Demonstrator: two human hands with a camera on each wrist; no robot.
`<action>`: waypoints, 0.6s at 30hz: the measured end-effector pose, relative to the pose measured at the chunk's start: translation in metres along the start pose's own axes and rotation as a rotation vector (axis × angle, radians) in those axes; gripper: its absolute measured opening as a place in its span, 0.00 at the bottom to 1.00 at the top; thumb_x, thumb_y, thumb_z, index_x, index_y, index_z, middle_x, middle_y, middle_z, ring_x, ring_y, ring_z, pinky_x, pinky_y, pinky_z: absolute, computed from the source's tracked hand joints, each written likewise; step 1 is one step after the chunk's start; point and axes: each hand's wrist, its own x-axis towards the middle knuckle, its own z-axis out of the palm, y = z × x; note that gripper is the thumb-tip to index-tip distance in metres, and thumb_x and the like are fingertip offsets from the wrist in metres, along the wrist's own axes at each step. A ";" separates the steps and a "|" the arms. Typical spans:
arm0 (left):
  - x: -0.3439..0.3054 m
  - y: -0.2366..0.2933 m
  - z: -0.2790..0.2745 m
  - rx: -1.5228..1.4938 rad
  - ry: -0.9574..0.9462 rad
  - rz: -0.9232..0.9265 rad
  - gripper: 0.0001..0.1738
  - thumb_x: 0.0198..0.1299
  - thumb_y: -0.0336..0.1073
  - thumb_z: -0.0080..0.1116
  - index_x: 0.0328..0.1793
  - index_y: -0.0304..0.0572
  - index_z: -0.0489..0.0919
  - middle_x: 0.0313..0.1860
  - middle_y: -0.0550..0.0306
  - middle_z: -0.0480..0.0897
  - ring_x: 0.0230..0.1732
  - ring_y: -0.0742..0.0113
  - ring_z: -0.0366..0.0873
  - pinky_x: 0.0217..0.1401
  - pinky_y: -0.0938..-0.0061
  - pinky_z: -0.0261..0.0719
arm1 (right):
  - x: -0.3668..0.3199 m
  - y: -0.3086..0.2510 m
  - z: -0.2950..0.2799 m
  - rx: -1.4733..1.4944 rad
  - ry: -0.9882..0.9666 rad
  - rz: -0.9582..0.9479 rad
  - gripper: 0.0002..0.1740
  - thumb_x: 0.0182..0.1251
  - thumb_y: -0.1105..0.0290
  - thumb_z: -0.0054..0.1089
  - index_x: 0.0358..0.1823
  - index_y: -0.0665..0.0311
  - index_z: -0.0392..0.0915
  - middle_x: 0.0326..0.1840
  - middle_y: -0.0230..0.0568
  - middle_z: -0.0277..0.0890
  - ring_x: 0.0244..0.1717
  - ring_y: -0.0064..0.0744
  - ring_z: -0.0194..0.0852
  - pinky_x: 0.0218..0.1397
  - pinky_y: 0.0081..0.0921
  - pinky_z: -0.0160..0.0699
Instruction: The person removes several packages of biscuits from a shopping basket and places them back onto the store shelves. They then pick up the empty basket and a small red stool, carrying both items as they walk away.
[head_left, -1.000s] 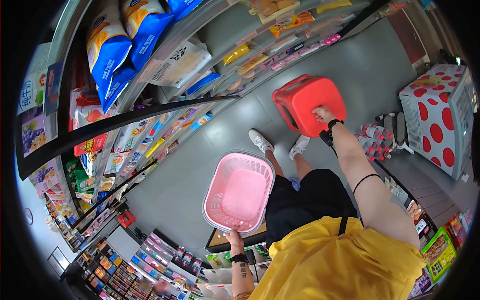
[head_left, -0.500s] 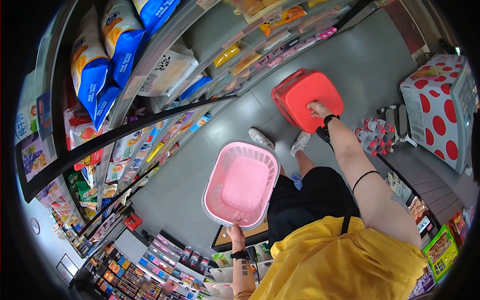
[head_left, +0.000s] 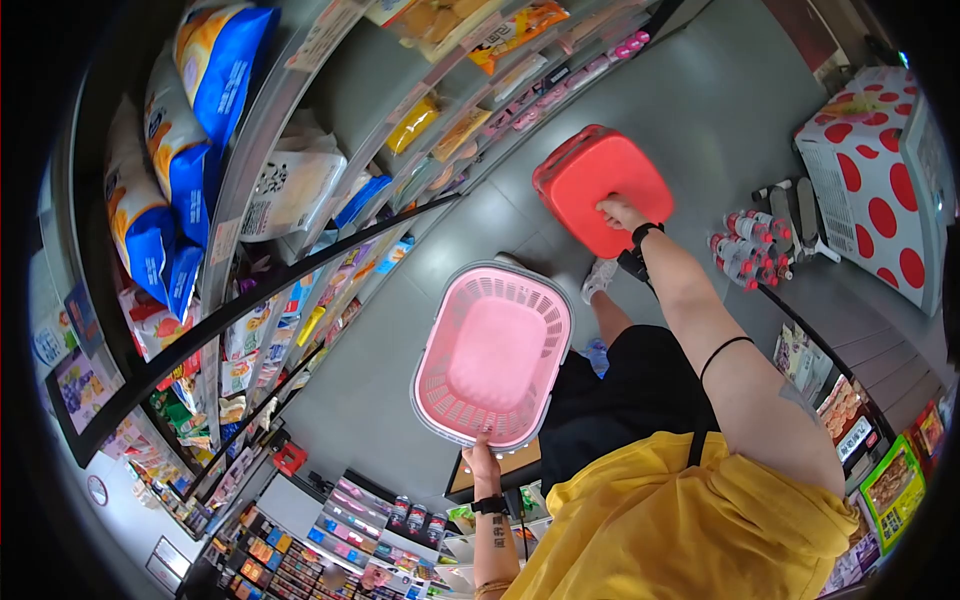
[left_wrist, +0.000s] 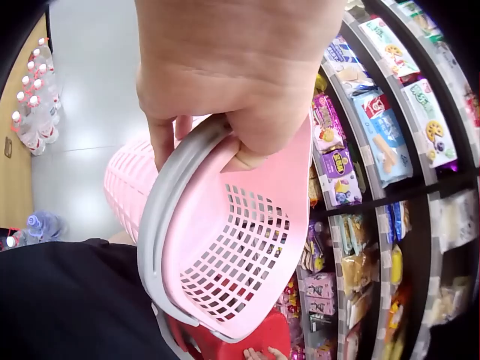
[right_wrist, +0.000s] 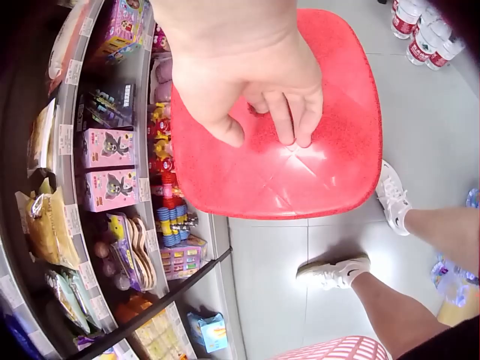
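Note:
In the head view, my left hand (head_left: 482,462) grips the near rim of a pink plastic basket (head_left: 488,350) with slotted walls and nothing inside. The left wrist view shows its thumb over the rim, beside the folded-down grey handle (left_wrist: 155,217). My right hand (head_left: 622,213) holds a red plastic stool (head_left: 640,185) at the middle of its seat. From the right wrist camera, the thumb and curled fingers gather around a small dark opening in the seat (right_wrist: 277,187). The basket hangs before my left thigh, with the stool farther out to the right.
Shelves of packaged snacks (head_left: 410,125) run along the left, with a dark bar (head_left: 270,300) across them. Several shrink-wrapped water bottles (head_left: 745,250) stand on the floor at right, near a red-dotted white cabinet (head_left: 870,190). Grey floor tiles (head_left: 700,130) lie beyond the stool.
The basket has risen and shifted slightly right in the head view, now covering most of one shoe. The stool has moved slightly up and left. Shelves and floor items have also shifted as the view turned.

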 end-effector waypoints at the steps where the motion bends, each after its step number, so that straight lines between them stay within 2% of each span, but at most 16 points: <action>1: -0.003 0.011 0.011 0.012 -0.004 -0.012 0.23 0.50 0.20 0.56 0.57 0.30 0.74 0.50 0.54 0.80 0.49 0.63 0.79 0.57 0.69 0.76 | 0.000 0.003 -0.001 0.007 -0.007 -0.017 0.21 0.56 0.57 0.65 0.46 0.62 0.76 0.32 0.39 0.76 0.28 0.33 0.76 0.31 0.29 0.79; 4: -0.010 0.042 0.047 0.046 -0.022 -0.019 0.22 0.51 0.20 0.55 0.55 0.29 0.74 0.48 0.52 0.81 0.46 0.62 0.80 0.56 0.67 0.77 | -0.032 0.004 0.002 0.061 0.089 -0.169 0.20 0.57 0.60 0.64 0.48 0.62 0.75 0.31 0.37 0.77 0.24 0.33 0.77 0.28 0.27 0.77; 7: 0.002 0.050 0.059 0.125 -0.043 -0.009 0.24 0.50 0.21 0.54 0.57 0.29 0.72 0.51 0.54 0.78 0.51 0.62 0.77 0.58 0.68 0.75 | -0.035 0.029 0.008 0.117 0.053 -0.246 0.19 0.59 0.64 0.61 0.50 0.62 0.74 0.32 0.37 0.78 0.24 0.32 0.79 0.27 0.26 0.77; 9: 0.010 0.057 0.067 0.104 -0.136 0.018 0.24 0.51 0.20 0.54 0.57 0.29 0.73 0.52 0.53 0.79 0.52 0.62 0.78 0.59 0.68 0.75 | -0.076 0.038 0.003 0.183 -0.049 -0.235 0.15 0.62 0.67 0.57 0.50 0.63 0.75 0.32 0.37 0.78 0.25 0.30 0.78 0.27 0.27 0.77; 11: 0.020 0.058 0.071 0.086 -0.193 0.031 0.23 0.50 0.18 0.54 0.57 0.30 0.74 0.51 0.52 0.80 0.51 0.62 0.79 0.60 0.68 0.75 | -0.093 0.079 -0.004 0.203 -0.069 -0.295 0.13 0.63 0.69 0.56 0.48 0.60 0.75 0.39 0.34 0.78 0.31 0.29 0.80 0.32 0.23 0.78; 14: 0.018 0.074 0.102 0.070 -0.293 0.019 0.24 0.51 0.18 0.54 0.58 0.31 0.74 0.52 0.52 0.80 0.53 0.61 0.79 0.60 0.68 0.75 | -0.146 0.128 -0.026 0.184 -0.032 -0.166 0.10 0.61 0.73 0.57 0.44 0.61 0.77 0.37 0.34 0.78 0.35 0.28 0.80 0.36 0.26 0.82; 18: 0.029 0.076 0.147 0.078 -0.405 0.012 0.24 0.52 0.19 0.56 0.58 0.29 0.73 0.53 0.50 0.80 0.53 0.60 0.78 0.61 0.68 0.75 | -0.153 0.253 -0.049 0.167 0.085 -0.104 0.07 0.58 0.78 0.57 0.39 0.63 0.78 0.33 0.34 0.78 0.35 0.27 0.79 0.37 0.28 0.84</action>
